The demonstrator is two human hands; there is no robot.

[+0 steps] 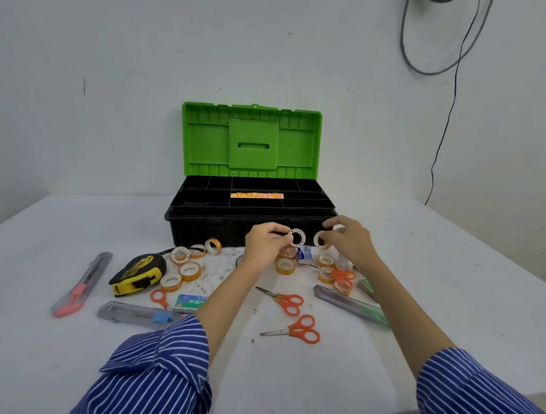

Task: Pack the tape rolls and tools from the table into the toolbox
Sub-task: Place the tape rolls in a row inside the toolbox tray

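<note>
One row of tape rolls (257, 195) already sits in a middle tray compartment of the open toolbox (249, 218). The left hand (265, 243) pinches a tape roll (296, 237); the right hand (346, 240) seems to pinch another (319, 240). Loose rolls (183, 267), scissors (285, 300), utility knives (80, 285) and a tape measure (138, 273) remain on the table (321, 379).

Staple box (190, 302), at 7 o'clock from the toolbox (249, 218): label shows digits "10", seen upside down; remainder illegible. Print on the other items too small to read.
</note>
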